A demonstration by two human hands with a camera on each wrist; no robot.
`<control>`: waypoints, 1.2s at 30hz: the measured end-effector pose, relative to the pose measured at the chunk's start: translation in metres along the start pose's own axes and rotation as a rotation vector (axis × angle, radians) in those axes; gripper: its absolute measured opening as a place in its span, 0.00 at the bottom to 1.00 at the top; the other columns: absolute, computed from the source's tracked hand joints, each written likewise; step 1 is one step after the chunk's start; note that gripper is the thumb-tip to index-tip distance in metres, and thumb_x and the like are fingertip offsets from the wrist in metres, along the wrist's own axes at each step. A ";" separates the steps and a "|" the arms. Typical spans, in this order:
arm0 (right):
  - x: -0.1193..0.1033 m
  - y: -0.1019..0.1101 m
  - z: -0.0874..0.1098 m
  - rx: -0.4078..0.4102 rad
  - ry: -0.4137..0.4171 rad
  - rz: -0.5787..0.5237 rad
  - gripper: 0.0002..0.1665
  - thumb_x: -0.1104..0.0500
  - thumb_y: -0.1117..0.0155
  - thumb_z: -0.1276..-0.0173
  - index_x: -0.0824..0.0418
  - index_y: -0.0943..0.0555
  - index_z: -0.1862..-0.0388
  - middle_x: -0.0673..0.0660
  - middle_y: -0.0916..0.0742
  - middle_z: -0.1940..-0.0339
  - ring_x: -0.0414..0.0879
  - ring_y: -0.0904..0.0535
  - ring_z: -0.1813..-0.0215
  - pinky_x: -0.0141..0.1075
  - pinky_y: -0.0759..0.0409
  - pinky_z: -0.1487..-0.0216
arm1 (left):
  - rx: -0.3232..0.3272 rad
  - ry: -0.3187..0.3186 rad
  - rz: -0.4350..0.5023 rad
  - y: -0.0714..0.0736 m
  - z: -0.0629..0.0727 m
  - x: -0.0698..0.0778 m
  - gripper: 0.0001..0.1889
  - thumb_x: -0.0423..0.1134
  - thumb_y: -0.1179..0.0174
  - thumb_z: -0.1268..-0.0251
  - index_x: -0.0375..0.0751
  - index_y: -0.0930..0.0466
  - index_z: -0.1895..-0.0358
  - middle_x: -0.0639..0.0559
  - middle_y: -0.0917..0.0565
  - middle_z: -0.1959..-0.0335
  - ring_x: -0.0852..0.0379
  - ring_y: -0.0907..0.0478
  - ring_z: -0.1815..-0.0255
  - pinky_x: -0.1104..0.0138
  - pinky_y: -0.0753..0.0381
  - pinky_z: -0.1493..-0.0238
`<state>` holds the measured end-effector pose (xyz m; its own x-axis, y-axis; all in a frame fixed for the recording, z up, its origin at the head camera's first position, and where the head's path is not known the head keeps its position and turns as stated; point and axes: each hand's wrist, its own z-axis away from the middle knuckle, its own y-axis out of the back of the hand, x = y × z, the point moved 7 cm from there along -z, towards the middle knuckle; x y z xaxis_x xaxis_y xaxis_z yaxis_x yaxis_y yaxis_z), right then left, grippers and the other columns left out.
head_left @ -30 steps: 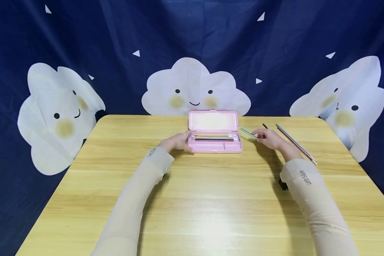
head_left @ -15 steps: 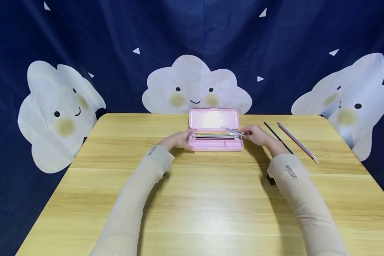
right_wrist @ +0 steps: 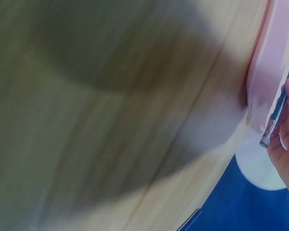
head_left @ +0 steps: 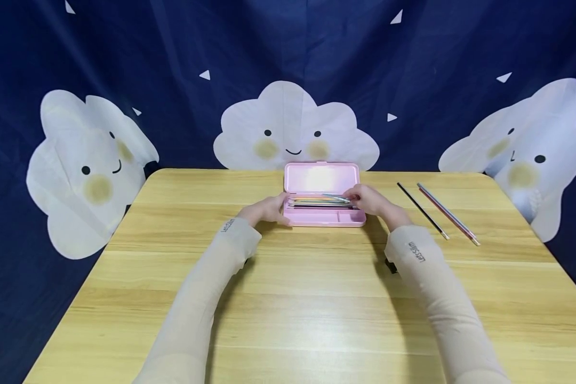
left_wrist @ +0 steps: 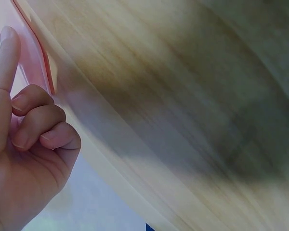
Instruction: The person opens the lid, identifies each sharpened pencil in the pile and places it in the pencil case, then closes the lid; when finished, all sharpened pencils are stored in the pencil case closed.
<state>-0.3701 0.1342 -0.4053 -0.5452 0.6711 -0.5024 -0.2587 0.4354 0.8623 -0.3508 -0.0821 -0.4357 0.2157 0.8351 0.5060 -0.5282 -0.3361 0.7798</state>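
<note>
A pink pencil case (head_left: 312, 218) lies with its lid raised at the far middle of the table. Several pencils (head_left: 317, 205) lie in its long rear compartment. My left hand (head_left: 270, 209) grips the case's left end; in the left wrist view its thumb (left_wrist: 5, 62) lies along the pink case (left_wrist: 33, 53) and the other fingers are curled. Over the case's right end, my right hand (head_left: 370, 200) pinches a teal pencil (right_wrist: 281, 102) near its eraser end. That pencil slants above the rear compartment; its far tip is hard to make out among the others.
A black pencil (head_left: 422, 210) lies on the wooden table (head_left: 297, 298) right of the case. Farther right, a blue-grey pencil and a red pencil (head_left: 448, 214) lie side by side. A dark blue cloth with clouds (head_left: 293, 48) hangs behind the table's back edge.
My right hand has carried the teal pencil leftward from the table to over the case, lowering it toward the rear compartment. The black pencil is now fully uncovered. My left hand stays put.
</note>
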 end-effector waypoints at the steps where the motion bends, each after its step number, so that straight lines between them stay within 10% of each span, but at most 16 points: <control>1: -0.002 -0.001 -0.003 -0.003 0.009 0.014 0.16 0.77 0.47 0.45 0.75 0.20 0.58 0.67 0.16 0.62 0.58 0.23 0.56 0.50 0.26 0.49 | 0.000 0.002 0.000 0.000 0.001 0.000 0.52 0.46 0.33 0.49 0.37 0.61 0.28 0.34 0.44 0.31 0.45 0.47 0.31 0.61 0.51 0.30; 36: -0.031 -0.031 -0.042 -0.136 -0.012 0.194 0.21 0.75 0.46 0.43 0.62 0.18 0.53 0.59 0.22 0.69 0.50 0.28 0.63 0.41 0.28 0.55 | 0.005 -0.010 0.008 0.001 0.003 0.000 0.51 0.45 0.34 0.48 0.36 0.60 0.29 0.34 0.44 0.32 0.44 0.47 0.31 0.60 0.50 0.30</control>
<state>-0.3783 0.0746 -0.4135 -0.5861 0.7416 -0.3263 -0.2554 0.2131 0.9431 -0.3488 -0.0836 -0.4343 0.2198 0.8279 0.5161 -0.5262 -0.3448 0.7773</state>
